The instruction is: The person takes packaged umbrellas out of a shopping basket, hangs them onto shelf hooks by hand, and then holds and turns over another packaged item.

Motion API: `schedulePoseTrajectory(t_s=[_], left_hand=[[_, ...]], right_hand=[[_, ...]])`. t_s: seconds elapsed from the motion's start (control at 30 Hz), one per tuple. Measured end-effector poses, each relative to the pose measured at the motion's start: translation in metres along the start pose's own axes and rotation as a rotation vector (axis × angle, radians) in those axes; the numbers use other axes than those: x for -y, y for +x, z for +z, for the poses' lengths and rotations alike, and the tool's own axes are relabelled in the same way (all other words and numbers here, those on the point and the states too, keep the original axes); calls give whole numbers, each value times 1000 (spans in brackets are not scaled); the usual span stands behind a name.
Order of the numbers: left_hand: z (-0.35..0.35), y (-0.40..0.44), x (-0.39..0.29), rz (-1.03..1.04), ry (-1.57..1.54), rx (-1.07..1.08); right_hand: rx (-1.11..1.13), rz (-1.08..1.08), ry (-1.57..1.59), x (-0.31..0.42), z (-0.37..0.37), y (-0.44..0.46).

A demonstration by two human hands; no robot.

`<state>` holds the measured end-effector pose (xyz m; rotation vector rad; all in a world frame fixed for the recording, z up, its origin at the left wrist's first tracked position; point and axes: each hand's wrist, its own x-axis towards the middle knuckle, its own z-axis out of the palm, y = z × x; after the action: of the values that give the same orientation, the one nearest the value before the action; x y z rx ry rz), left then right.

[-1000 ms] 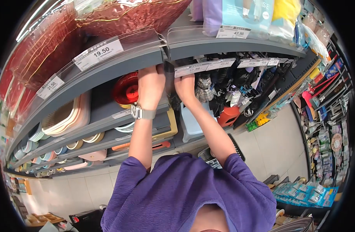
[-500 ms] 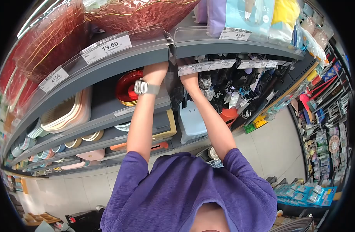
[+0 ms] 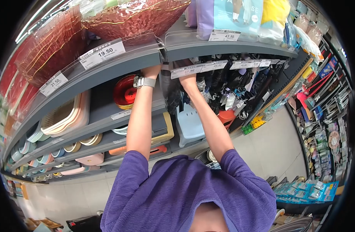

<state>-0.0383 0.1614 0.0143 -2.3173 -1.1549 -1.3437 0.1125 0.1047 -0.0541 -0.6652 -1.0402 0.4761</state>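
Observation:
My left hand [image 3: 151,71], with a silver watch [image 3: 144,82] on its wrist, reaches under the lip of a grey shelf [image 3: 127,66]. Its fingers are hidden behind that lip. Just left of the wrist lie stacked red dishes [image 3: 124,92]. My right hand [image 3: 188,79] goes up behind a strip of price tags [image 3: 189,70]. The strip and the shelf above cover its fingers, so what either hand grips cannot be made out. Beside the right hand hang dark packaged goods [image 3: 231,87]. Under the right forearm stands a light blue plastic stool [image 3: 189,123].
Ridged red bowls [image 3: 136,19] and bagged goods [image 3: 237,17] sit on the top shelf above my hands. Plastic baskets [image 3: 67,116] fill the lower left shelves. An orange stool [image 3: 226,117] stands at right. More racks [image 3: 332,127] line the aisle's far side.
The left hand has gone slightly deeper under the shelf lip, so less of it shows. The right hand stays behind the price tags. The whole view has shifted slightly.

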Motion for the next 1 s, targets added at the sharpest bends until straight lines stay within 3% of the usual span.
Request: schedulePoseTrajectory(t_s=[0.03,0.13,0.27,0.33,0.37,0.43,0.47,0.53,0.63,0.77,0.83,1.0], left_hand=[[4,-1,0,46,91,-62],[15,0,5,198,83,-227],[9,5,-1,130,39,-233],[6,8,3,-76,27,203],[6,4,3,-77,27,204],[11,-4,4,-37,-56,-54],[14,-6,4,-34,-57,-52],[16,-9,0,87,-13,-263],[42,-10,18,103,21,-129],[38,-5,19,214,29,-195],[14,-6,6,70,-174,-67],[34,-9,7,1,-87,-185]], right_hand=[[13,-118,-330,3,0,-2],[-66,4,-354,33,4,-18],[-128,17,-195,60,6,-32],[-187,65,-83,65,7,-36],[-187,66,-83,68,7,-38],[-162,114,-84,71,5,-40],[-165,113,-84,73,5,-40],[-148,120,-151,79,5,-42],[-203,124,19,82,7,-50],[-185,151,205,81,2,-58],[-186,154,227,75,-3,-55],[-216,131,196,75,1,-54]])
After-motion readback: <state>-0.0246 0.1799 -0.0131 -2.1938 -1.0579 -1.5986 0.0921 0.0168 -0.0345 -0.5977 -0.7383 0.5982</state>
